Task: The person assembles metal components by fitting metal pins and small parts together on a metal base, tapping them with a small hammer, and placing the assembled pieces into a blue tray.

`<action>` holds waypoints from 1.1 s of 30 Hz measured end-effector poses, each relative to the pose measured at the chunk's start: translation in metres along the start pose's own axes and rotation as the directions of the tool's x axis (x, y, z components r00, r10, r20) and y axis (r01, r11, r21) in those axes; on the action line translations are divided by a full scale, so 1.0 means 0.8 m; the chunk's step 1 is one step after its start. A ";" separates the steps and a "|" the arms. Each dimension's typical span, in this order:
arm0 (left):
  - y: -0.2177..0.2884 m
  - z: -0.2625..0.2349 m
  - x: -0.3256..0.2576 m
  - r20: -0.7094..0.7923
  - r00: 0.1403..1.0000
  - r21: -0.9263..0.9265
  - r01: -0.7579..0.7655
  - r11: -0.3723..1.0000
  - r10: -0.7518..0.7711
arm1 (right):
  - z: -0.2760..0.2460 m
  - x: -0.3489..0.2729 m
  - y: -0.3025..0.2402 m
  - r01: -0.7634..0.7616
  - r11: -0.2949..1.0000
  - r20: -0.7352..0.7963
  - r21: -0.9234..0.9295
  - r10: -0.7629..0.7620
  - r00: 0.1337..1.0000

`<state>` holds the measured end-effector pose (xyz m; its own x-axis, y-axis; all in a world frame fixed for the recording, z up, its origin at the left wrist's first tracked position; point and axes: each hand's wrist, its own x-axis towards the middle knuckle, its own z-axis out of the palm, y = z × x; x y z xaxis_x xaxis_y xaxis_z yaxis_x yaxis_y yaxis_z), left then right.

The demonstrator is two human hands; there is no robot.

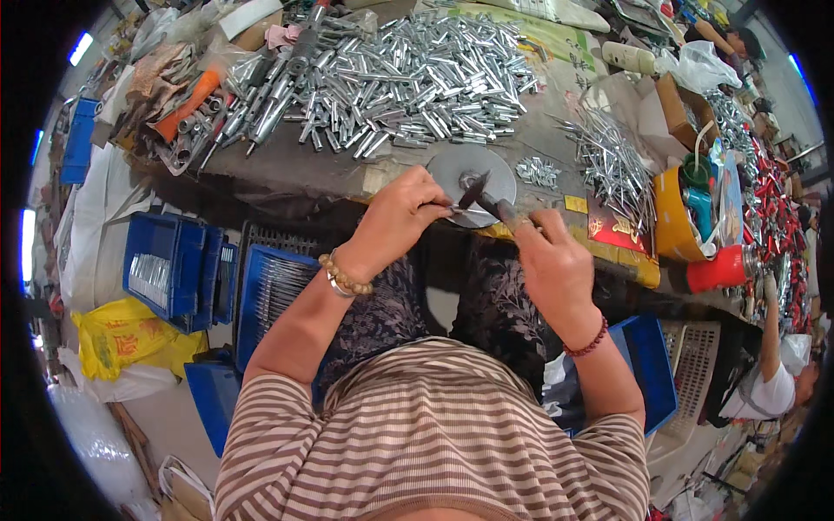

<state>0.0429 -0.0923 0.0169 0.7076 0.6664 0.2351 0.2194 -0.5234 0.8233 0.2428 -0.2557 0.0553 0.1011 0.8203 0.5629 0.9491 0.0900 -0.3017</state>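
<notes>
My right hand (559,265) is wrapped round the handle of a small hammer (473,190). Its dark head is over a round grey metal disc (443,165) at the bench's front edge. The fingers of my left hand (398,213) are pinched together at the disc's near side, on a small metal part (457,209) mostly hidden by the fingertips and hammer head. Right of the disc lies a little heap of short silvery pieces (538,172). Behind it spreads a large pile of shiny metal tubes (426,78).
Thin metal rods (612,161) lie on the bench at right, near a yellow container (676,217) and a red bottle (717,268). Blue bins (165,265) with metal parts stand low at left. Another blue bin (647,365) is by my right arm. Another person's arm (770,330) shows far right.
</notes>
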 end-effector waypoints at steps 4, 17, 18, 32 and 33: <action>-0.002 0.001 -0.002 -0.013 1.000 -0.002 -0.011 1.000 0.011 | 0.001 0.001 -0.001 -0.006 0.999 0.056 -0.032 0.007 0.998; -0.009 0.005 -0.002 -0.028 0.999 -0.035 -0.022 0.999 0.021 | -0.004 0.001 -0.012 -0.021 1.000 -0.061 0.017 0.022 0.998; -0.009 0.004 -0.003 -0.024 1.000 -0.047 -0.011 0.999 0.010 | -0.006 0.005 -0.015 -0.019 1.000 -0.059 0.018 0.020 0.998; -0.006 0.003 -0.002 -0.023 0.998 0.024 -0.051 0.998 0.051 | -0.005 0.011 -0.014 -0.156 0.977 0.041 0.148 0.152 0.988; -0.003 0.001 0.000 -0.010 0.999 0.048 -0.048 0.998 0.048 | -0.008 0.016 -0.009 -0.214 0.961 0.094 0.178 0.200 0.975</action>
<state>0.0429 -0.0917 0.0142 0.7107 0.6455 0.2797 0.2172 -0.5795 0.7855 0.2393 -0.2491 0.0696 0.2604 0.8711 0.4165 0.8370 0.0114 -0.5471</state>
